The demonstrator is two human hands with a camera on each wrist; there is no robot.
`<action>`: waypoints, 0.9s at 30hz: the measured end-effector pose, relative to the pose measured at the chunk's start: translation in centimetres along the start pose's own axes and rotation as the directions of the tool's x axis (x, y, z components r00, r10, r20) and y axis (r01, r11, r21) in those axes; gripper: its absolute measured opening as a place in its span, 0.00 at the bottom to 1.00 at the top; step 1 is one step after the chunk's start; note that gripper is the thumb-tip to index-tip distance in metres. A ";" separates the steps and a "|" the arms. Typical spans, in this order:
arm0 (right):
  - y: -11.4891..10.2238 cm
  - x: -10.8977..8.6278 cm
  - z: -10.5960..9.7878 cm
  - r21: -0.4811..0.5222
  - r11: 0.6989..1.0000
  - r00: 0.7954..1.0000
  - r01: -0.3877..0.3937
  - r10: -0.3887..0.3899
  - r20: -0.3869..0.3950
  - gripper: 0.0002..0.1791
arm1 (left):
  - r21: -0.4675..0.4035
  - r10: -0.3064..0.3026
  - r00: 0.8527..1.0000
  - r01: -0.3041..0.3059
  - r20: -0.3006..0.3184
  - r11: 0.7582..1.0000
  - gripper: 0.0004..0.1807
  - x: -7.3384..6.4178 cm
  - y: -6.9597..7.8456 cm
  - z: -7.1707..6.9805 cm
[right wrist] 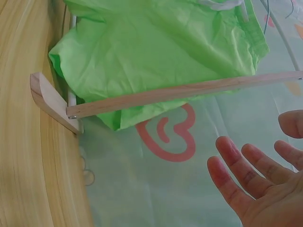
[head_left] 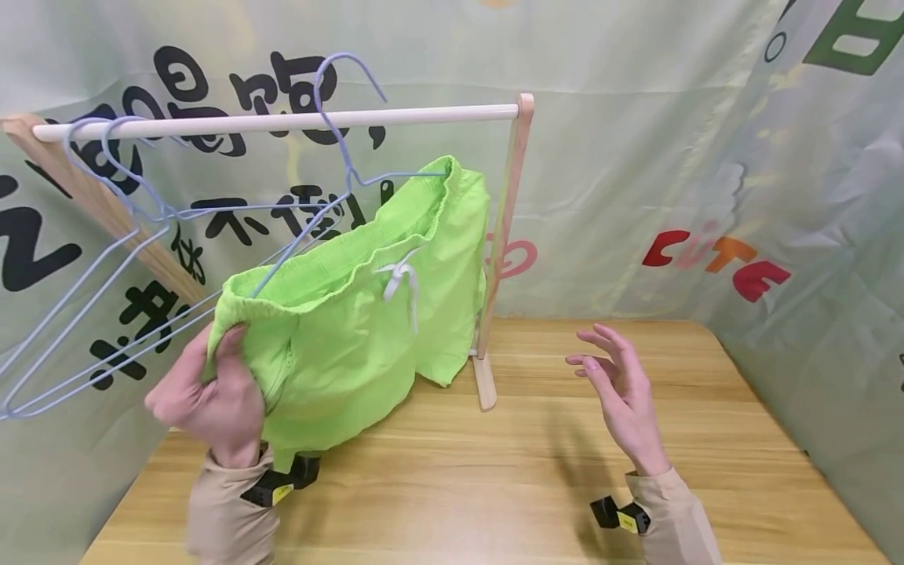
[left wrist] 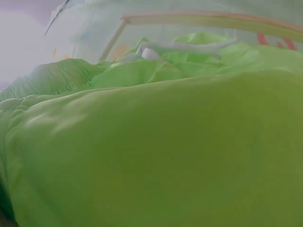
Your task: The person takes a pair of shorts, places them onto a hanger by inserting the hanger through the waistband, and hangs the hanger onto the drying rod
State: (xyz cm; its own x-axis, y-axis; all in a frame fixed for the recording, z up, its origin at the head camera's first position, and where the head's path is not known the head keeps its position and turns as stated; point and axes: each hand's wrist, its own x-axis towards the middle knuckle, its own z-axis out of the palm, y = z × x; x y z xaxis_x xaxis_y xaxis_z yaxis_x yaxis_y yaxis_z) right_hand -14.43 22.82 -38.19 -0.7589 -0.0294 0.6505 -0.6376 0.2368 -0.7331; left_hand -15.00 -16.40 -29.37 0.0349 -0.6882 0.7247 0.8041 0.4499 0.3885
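Bright green shorts (head_left: 353,353) with a white drawstring (head_left: 399,281) hang from a blue wire hanger (head_left: 344,149), whose arms reach inside the waistband. The hanger's hook is over the white rail. At the near end of the waistband my left hand (head_left: 219,392) grips the fabric, thumb on the outside. Green cloth (left wrist: 156,151) fills most of the left wrist view and hides that hand. My right hand (head_left: 625,392) is raised over the table to the right of the rack, fingers loosely bent, touching nothing. In the right wrist view its fingers (right wrist: 255,175) are spread apart from the shorts.
A small rack with a white rail (head_left: 282,122) and wooden legs (head_left: 504,227) stands on the wooden table (head_left: 452,486). More blue hangers (head_left: 92,267) hang at the rail's left end. Printed cloth (head_left: 621,157) surrounds the table behind and at the sides.
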 end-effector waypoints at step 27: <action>-0.1 0.1 0.0 0.033 0.999 1.000 0.006 -0.005 -0.006 0.28 | 0.140 0.069 0.978 -0.097 0.195 0.985 0.22 -3.8 0.8 2.5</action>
State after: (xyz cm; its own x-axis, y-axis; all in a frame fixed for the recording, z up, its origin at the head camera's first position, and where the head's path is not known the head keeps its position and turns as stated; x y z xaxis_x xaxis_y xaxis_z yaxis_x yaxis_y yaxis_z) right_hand -14.42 22.75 -38.07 -0.7547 -0.0253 0.6556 -0.6459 0.2043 -0.7356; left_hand -15.96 -12.02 -30.41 -0.0261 -0.5318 0.8465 0.7062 0.5895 0.3921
